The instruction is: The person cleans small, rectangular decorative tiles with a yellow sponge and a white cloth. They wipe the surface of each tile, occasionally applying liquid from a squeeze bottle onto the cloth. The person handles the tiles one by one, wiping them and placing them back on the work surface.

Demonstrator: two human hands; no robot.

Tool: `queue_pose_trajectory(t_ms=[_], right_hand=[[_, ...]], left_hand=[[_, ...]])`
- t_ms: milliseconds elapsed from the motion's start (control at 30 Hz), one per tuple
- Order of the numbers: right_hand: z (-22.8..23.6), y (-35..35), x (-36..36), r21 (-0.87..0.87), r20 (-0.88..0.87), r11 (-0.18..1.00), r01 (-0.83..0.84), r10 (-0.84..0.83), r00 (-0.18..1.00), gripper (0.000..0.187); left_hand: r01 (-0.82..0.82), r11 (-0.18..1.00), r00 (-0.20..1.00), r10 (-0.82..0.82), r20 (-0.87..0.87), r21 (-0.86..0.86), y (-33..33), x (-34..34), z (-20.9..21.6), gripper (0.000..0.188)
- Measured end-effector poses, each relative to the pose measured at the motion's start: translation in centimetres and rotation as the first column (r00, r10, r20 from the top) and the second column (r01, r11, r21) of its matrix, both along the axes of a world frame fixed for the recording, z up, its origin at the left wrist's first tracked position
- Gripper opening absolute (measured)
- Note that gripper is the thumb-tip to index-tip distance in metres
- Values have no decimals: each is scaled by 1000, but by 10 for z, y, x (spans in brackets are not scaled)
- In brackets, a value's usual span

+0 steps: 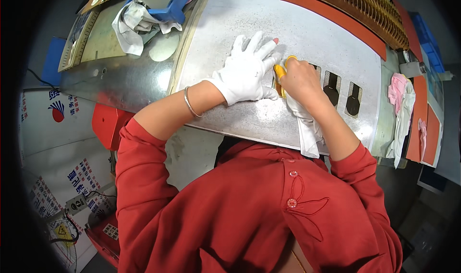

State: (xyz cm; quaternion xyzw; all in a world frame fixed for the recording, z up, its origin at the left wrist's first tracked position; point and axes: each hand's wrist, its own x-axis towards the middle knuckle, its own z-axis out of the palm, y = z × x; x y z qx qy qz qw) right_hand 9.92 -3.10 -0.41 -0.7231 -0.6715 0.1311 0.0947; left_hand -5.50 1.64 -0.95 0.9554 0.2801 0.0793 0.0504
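Head view: the left hand [242,71], gloved in white, is laid with fingers spread on a speckled pale board [254,119]; nothing is seen to be gripped by it. In the right hand [302,83], a white cloth [307,129] is held bunched, and yellow finger covers [279,73] are worn. Between the hands, a narrow brownish piece [279,88] is mostly hidden; whether it is touched by the left thumb cannot be told. If poorly pinned, it could be dragged sideways by the cloth, and it could be scratched by grit picked up from the board. To the right, three dark pieces [331,88] are set in a row; they could be knocked askew by the bare right forearm, held close by. Beyond an orange strip [336,23], a brown ridged rack [355,8] is placed, seemingly out of harm's way.
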Motion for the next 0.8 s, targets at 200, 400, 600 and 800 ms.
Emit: queue_pose_trajectory(t_ms=[200,400,600,800], right_hand=[[2,-21,-9,27,-29,1000,-14,15,999,15],[4,-48,-17,-9,-26,999,-34,33,999,15],[9,-69,-21,-108,-24,989,-105,103,994,21],[33,-67,-16,-119,6,972,-202,205,979,25]], left_hand=[[110,994,992,-110,-55,11,5,2,9,86],[141,989,984,-136,-117,35,4,0,13,100],[136,989,978,-142,-151,-50,11,-3,21,104],[1,991,1000,3,31,-131,14,-54,26,101]])
